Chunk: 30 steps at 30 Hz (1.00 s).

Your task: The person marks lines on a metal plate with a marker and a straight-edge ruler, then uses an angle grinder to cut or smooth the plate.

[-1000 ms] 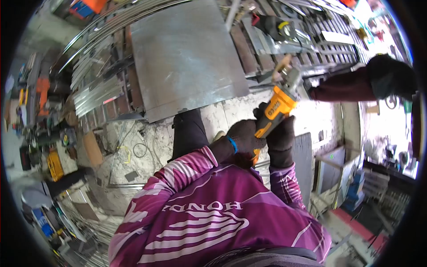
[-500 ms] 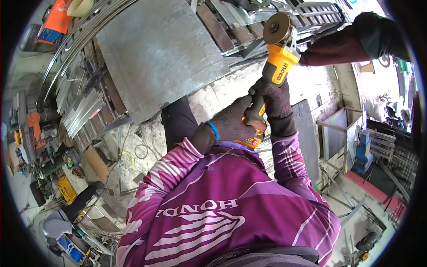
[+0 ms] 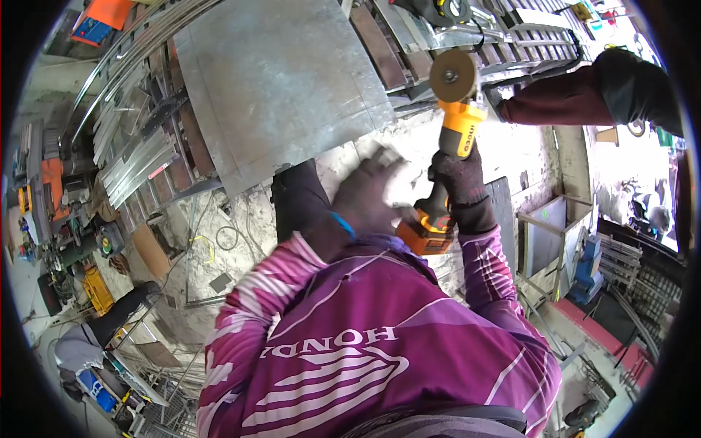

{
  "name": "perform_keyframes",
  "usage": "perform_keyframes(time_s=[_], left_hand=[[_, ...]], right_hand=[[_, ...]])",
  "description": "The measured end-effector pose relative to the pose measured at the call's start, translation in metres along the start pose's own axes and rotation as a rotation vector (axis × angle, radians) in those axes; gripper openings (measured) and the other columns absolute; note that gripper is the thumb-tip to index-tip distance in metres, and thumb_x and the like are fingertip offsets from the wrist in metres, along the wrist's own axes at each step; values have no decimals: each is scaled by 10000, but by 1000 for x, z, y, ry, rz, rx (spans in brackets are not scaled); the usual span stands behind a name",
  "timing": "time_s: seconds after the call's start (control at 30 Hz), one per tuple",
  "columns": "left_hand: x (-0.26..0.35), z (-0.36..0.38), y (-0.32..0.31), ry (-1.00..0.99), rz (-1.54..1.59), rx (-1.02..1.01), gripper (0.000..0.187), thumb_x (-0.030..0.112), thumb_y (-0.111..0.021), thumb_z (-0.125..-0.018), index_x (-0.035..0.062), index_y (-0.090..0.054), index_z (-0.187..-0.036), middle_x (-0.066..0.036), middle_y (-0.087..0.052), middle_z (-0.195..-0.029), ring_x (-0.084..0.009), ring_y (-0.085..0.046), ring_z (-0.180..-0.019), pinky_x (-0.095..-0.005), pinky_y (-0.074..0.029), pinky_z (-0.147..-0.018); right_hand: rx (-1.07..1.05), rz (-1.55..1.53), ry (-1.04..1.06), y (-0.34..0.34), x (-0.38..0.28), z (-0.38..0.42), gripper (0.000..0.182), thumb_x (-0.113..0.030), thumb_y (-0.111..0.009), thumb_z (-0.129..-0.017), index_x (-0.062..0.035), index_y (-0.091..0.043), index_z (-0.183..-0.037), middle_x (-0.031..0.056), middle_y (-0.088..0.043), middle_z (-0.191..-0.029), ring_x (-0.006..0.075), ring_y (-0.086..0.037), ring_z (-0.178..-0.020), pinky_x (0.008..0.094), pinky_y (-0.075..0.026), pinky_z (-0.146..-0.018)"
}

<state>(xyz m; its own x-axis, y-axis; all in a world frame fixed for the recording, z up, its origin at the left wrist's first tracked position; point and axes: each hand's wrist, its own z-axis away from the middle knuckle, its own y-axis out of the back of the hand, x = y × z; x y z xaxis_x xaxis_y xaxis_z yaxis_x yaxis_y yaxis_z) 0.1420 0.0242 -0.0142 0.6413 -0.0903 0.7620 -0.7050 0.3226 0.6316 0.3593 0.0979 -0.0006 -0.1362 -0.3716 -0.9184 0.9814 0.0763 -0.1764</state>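
Observation:
My gloved right hand point(image 3: 461, 177) is wrapped around the body of a yellow and black cordless angle grinder point(image 3: 460, 128). The grinder points away from me, its brown disc point(image 3: 453, 76) at the far end and its orange-edged battery point(image 3: 425, 235) close to my shirt. To the left of the tool, my gloved left hand point(image 3: 369, 191) is off the grinder's grip, blurred, with fingers apart and nothing visible in it. A blue band circles that wrist. Beyond my left hand lies a grey metal sheet point(image 3: 285, 87) with faint scribed lines.
Slatted metal racks point(image 3: 504, 55) and bundled thin bars point(image 3: 139, 55) surround the sheet. A person's maroon and black clothed limb point(image 3: 558, 98) reaches in from the right. A metal frame point(image 3: 558, 226) stands at right; another person point(image 3: 80, 350) is at lower left.
My left hand has let go of the grinder's battery end and moved up and left of it, fingers spreading. The grinder, still in my right hand, sits slightly lower in view.

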Motion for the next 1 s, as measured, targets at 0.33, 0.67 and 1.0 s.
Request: perform_keyframes(time_s=[0.33,0.67,1.0], left_hand=[[-103,-19,65,252,-1009,8,825,310,-676,-841,275,-320,-1584,-70,-183,-1685,-447,-187,-1506,-770,-233,-1084],[-96,0,68,131,-730,46,711,325,-645,-887,251,-395,-1549,-100,-296,-1639,-399,-270,-1479,-757,-192,-1111],[-193,-81,114,101,-665,489,644,512,-622,-894,216,-508,-1455,-124,-447,-1542,-404,-341,-1433,-718,-264,-1076]], right_hand=[[-6,216,14,48,22,17,417,-110,-800,-721,-43,-572,-1065,39,-618,-792,178,-648,-706,309,-557,-646],[-72,454,13,52,48,33,632,-70,-785,-724,-52,-482,-1279,34,-614,-1040,148,-599,-941,323,-519,-843],[-111,718,-44,32,26,33,643,-34,-788,-695,-40,-494,-1267,71,-631,-1086,173,-619,-982,338,-530,-876]])
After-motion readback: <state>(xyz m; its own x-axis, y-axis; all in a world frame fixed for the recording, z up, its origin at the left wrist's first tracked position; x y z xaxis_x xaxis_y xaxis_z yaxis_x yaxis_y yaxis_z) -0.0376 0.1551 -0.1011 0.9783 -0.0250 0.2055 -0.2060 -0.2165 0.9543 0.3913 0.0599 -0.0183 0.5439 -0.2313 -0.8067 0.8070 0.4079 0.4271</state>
